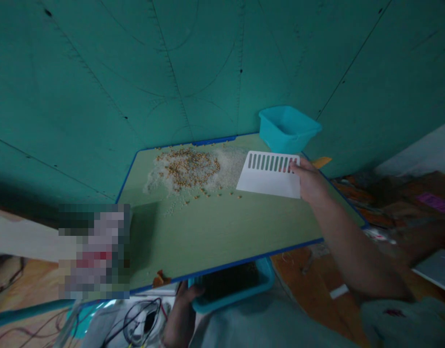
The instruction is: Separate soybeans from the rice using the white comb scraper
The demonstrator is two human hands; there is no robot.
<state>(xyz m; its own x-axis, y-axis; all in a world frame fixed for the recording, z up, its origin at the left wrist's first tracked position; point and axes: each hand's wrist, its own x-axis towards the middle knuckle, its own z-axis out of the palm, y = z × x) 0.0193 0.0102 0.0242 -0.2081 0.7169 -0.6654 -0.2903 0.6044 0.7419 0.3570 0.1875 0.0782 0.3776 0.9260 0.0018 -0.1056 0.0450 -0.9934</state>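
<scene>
My right hand (311,180) is closed on the right end of a flat white slotted scraper (268,182), held over the table. A row of slots runs along its far edge. To its left lies a spread of white grains (231,166), like rice, with a heap of round yellow-brown beans (188,166) among and over them. A few beans lie loose in front. Below the table's front edge, my left hand (186,302) grips the left rim of a teal basin (237,303). Something dark shows inside the basin, too dim to make out.
The light green table (215,227) has a blue edge and stands against a green wall. A second teal basin (289,133) stands at its back right corner. A blurred-out object (99,251) is at the left. Cables (142,319) lie below, front left.
</scene>
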